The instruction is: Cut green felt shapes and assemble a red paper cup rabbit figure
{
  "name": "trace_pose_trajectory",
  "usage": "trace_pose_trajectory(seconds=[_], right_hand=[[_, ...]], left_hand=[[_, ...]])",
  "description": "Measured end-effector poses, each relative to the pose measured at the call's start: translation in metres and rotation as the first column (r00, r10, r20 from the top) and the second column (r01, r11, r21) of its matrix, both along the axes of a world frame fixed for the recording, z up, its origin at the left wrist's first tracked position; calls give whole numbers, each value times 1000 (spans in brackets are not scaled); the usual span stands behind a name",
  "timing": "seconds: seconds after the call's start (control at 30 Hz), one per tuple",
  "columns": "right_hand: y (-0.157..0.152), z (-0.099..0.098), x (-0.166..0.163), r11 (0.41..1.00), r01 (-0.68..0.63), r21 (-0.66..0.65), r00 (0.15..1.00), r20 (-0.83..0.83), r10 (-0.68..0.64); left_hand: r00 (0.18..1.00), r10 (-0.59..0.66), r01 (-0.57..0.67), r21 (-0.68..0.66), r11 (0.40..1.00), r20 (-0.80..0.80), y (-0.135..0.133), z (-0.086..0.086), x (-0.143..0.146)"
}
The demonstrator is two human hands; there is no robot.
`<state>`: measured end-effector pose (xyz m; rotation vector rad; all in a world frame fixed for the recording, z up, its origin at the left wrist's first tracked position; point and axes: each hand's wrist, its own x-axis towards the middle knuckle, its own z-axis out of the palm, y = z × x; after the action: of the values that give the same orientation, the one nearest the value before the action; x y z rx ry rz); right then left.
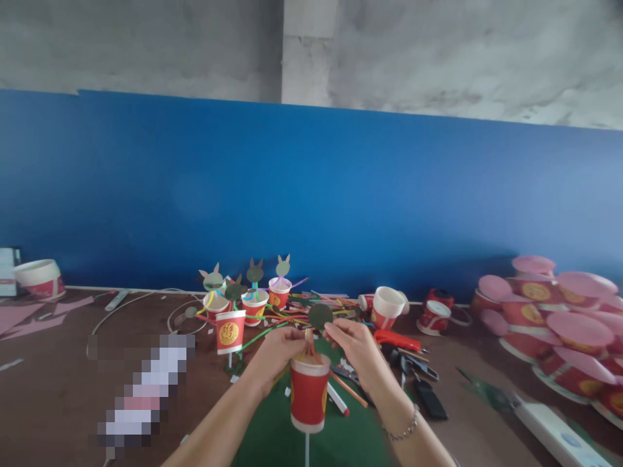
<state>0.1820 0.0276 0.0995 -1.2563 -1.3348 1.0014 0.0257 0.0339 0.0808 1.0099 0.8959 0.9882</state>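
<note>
In front of me a red-and-white paper cup (pixel 309 397) stands upright with a white stick (pixel 307 449) below it. Thin orange strips (pixel 310 350) rise out of its mouth. My left hand (pixel 275 353) pinches these strips just above the rim. A dark green round paper disc (pixel 320 316) is between the thumb and forefinger of my right hand (pixel 357 347), at the top of the strips. Whether disc and strips are joined is hidden. Beyond my left hand, similar cups (pixel 229 332) carry round paper heads with ears (pixel 255 271).
Behind lie many coloured strips (pixel 316 301) and white cups (pixel 387 308). To the right are an orange-handled tool (pixel 396 340), a black key fob (pixel 430 399), a white glue gun (pixel 559 431) and pink-topped cups (pixel 579 331). Pink paper (pixel 46 314) lies left. A blue partition (pixel 311 194) closes the back.
</note>
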Motion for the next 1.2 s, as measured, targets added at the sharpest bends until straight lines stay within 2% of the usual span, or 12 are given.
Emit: trace_pose_trajectory(seconds=[0.2, 0.47, 0.97, 1.2], right_hand=[[-2, 3, -2, 1000, 30, 1, 997, -68, -30], [5, -4, 2, 997, 73, -19, 991, -109, -75], [-1, -1, -4, 999, 8, -38, 994, -110, -12], [2, -8, -5, 998, -20, -52, 995, -99, 15]], left_hand=[[999, 16, -16, 1, 1000, -46, 1, -2, -1], [999, 10, -11, -10, 1000, -40, 1, 0, -1], [998, -13, 15, 46, 999, -55, 2, -2, -4], [998, -62, 62, 71, 996, -6, 2, -6, -5]])
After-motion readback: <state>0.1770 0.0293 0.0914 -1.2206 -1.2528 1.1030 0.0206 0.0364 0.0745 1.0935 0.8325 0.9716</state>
